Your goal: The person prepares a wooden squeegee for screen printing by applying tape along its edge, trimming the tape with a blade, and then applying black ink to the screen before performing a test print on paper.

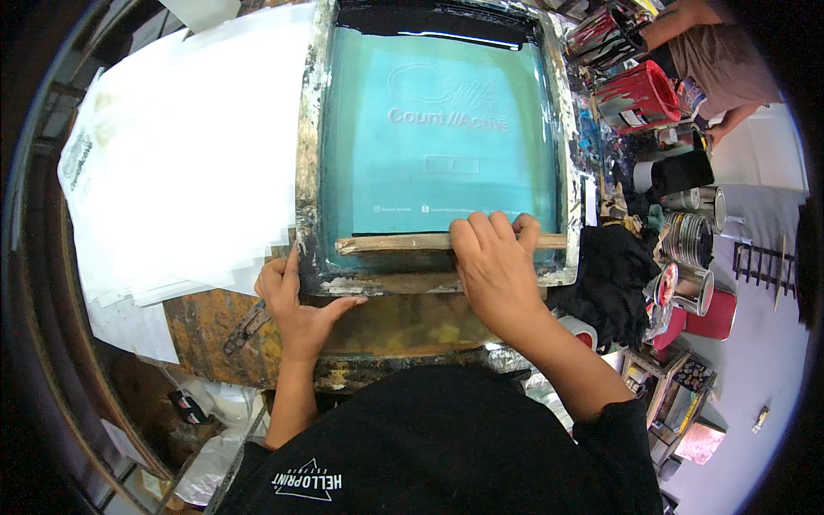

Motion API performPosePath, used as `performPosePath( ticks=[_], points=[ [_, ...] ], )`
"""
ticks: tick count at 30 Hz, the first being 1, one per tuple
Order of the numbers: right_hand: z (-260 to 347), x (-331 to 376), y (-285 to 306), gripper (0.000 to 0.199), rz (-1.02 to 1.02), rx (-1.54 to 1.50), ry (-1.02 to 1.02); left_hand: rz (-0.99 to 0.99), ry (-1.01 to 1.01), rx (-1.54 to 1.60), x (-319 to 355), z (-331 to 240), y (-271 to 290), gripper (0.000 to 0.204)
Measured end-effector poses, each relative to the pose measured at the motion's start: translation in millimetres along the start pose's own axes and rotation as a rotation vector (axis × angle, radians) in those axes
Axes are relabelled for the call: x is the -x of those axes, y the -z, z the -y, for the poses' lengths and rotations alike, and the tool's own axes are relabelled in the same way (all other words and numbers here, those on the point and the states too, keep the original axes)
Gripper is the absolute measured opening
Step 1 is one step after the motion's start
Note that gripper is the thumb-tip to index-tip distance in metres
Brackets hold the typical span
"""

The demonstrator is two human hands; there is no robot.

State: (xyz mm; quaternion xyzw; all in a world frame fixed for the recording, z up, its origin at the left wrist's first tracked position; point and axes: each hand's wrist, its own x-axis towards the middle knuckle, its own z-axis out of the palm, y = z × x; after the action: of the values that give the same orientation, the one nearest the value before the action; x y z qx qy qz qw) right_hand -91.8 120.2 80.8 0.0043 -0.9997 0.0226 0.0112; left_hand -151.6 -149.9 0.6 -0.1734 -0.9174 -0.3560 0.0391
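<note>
My right hand [499, 262] is closed on a wooden-handled squeegee [395, 244], which lies across the near end of a screen printing frame [307, 146]. The frame's mesh [455, 184] is blue-green with lettering and a small box in it. Black ink [429, 19] pools at its far end, and a thin dark line runs along the squeegee's far side. At the frame's near left corner rests my left hand [296, 313], thumb and forefinger spread along the two edges. The underside of the frame is hidden.
A stack of white paper sheets [189, 163] lies left of the frame. Dark cloth [605, 279], a red ink can [637, 96] and several other cans crowd the right side. Another person's hand [719, 130] is at the upper right. A dark tool [246, 328] lies near my left hand.
</note>
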Motion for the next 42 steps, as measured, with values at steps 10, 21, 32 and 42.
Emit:
performPosePath(
  ticks=[10, 21, 32, 42],
  points=[
    [-1, -1, 7, 0.016, 0.015, -0.048, -0.03, 0.045, 0.014, -0.02, 0, 0, 2, 0.111],
    [-5, -10, 3, 0.017, 0.007, -0.03, -0.001, 0.056, 0.042, -0.032, 0, -3, 3, 0.111],
    [-24, -48, -6, 0.017, -0.108, 0.011, 0.002, 0.038, 0.017, -0.025, -1, -3, 3, 0.11],
    [-52, -70, -11, 0.038, -0.075, -0.089, 0.098, -0.011, -0.014, -0.012, 0, -1, 0, 0.107]
  ],
)
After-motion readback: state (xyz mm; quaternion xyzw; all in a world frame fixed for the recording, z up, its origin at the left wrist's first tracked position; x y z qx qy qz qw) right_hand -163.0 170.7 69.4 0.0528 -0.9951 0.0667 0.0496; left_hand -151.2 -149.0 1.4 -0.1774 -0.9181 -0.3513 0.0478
